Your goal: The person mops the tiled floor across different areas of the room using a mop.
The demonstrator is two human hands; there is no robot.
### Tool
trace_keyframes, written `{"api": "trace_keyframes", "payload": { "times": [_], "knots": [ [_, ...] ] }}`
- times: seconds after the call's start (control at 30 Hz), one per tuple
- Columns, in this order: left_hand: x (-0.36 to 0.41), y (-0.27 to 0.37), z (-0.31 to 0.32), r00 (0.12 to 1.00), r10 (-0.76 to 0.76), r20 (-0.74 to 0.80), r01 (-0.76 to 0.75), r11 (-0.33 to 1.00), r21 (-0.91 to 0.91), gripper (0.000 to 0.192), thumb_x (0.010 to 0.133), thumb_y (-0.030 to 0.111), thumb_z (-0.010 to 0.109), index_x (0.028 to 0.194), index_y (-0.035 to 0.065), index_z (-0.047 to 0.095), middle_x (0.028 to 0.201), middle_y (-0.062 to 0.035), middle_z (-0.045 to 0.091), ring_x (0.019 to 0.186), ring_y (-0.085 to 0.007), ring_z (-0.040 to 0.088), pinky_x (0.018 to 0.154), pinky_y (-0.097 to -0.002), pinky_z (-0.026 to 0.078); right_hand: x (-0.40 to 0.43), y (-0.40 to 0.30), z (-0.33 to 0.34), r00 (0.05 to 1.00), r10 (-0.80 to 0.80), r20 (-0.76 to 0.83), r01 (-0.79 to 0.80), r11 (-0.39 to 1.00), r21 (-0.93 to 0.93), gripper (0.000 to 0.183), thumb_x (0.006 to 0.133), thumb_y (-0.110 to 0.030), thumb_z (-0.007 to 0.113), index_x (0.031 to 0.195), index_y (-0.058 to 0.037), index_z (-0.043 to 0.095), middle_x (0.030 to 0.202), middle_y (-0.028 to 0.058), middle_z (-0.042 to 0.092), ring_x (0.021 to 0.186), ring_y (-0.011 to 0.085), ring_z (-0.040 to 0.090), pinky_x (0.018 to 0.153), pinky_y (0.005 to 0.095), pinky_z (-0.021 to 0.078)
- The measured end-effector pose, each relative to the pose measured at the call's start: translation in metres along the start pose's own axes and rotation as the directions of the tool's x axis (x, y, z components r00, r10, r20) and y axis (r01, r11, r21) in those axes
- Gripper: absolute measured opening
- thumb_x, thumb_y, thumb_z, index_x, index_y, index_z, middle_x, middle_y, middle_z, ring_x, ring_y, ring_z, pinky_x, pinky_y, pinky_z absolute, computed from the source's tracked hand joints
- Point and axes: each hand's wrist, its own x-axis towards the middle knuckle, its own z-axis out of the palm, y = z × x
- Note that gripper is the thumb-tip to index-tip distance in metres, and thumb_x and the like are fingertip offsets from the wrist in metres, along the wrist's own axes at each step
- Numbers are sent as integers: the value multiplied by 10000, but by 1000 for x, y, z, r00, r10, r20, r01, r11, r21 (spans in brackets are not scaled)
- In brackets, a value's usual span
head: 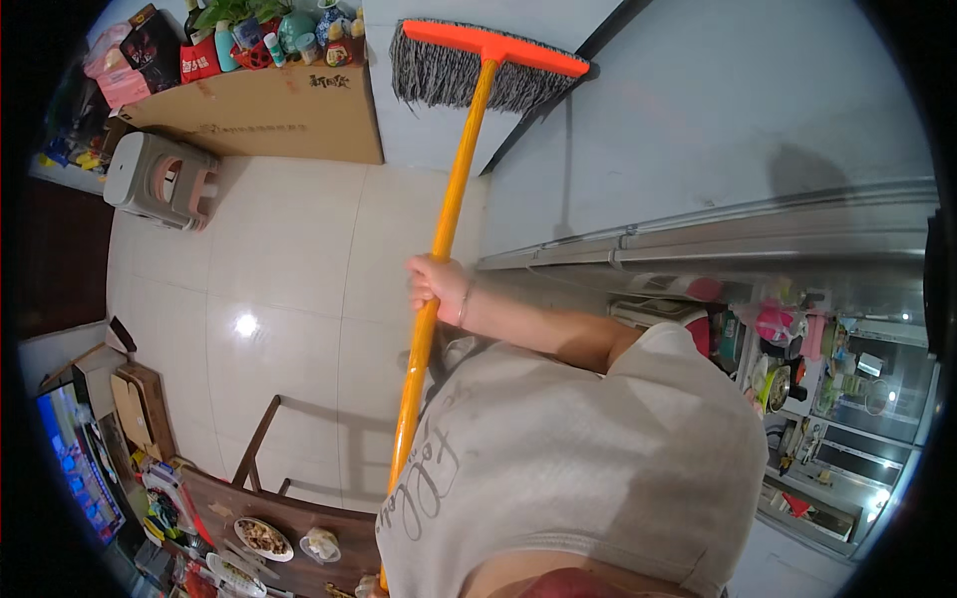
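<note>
A mop with an orange head and grey yarn strands is raised at the top centre, against or close to the pale wall. Its yellow handle runs down the view to the bottom edge. Around the middle of the handle, my right hand is closed, with a thin bracelet at the wrist. Only a sliver of my left hand shows at the bottom edge, around the lower part of the handle; the rest is hidden or out of view.
A long cardboard box with plants, vases and bags on top stands at the upper left, near stacked plastic stools. A wooden table with food dishes is at the lower left, beside a screen. Kitchen shelves are at right.
</note>
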Motion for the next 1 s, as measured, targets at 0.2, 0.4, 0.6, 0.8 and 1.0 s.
{"api": "trace_keyframes", "payload": {
  "times": [0.2, 0.4, 0.6, 0.8, 1.0],
  "knots": [
    [-16, 5, -12, 999, -38, -13, 39, 999, 28, 165, 741, 215, 576, 792, 82, 658, 631, -139, 612, 567, -292, 606, 513, -382, 475, 10, -7, -17, 995, 59, -76, -63, 997, -52, 248, 807, -87, 524, 651, -151, 343, 508, -45, 273, 416, 90, 279, 451, 281, 309],
    [-25, 8, -8, 996, -69, -63, 71, 997, 33, 162, 757, 214, 562, 785, 82, 652, 625, -134, 604, 567, -291, 599, 518, -379, 475, 21, -6, -37, 996, 43, -76, -50, 994, -93, 192, 775, -76, 536, 690, -124, 370, 524, -20, 307, 420, 113, 310, 438, 313, 347],
    [-20, 5, -5, 990, -75, -123, 81, 996, 40, 164, 773, 213, 548, 777, 81, 645, 619, -129, 596, 567, -289, 592, 524, -376, 474, 51, -1, -64, 994, 65, -88, -72, 995, -73, 175, 779, -71, 527, 693, -122, 384, 527, -23, 305, 419, 103, 300, 442, 315, 331],
    [-6, 27, -9, 978, -98, -182, 108, 993, 44, 169, 790, 212, 534, 770, 81, 639, 612, -124, 588, 567, -288, 585, 530, -373, 474, 114, -6, -98, 960, 163, -228, -174, 984, -29, 203, 791, -88, 520, 653, -130, 377, 494, -36, 292, 385, 107, 288, 414, 287, 302],
    [11, 29, -28, 971, -61, -232, 83, 993, 86, 178, 806, 211, 520, 762, 80, 632, 606, -119, 581, 567, -287, 579, 536, -370, 473, 198, -4, -129, 938, 178, -298, -197, 980, -34, 201, 783, -99, 519, 638, -126, 383, 482, -10, 295, 366, 139, 298, 394, 304, 314]
  ]
}}
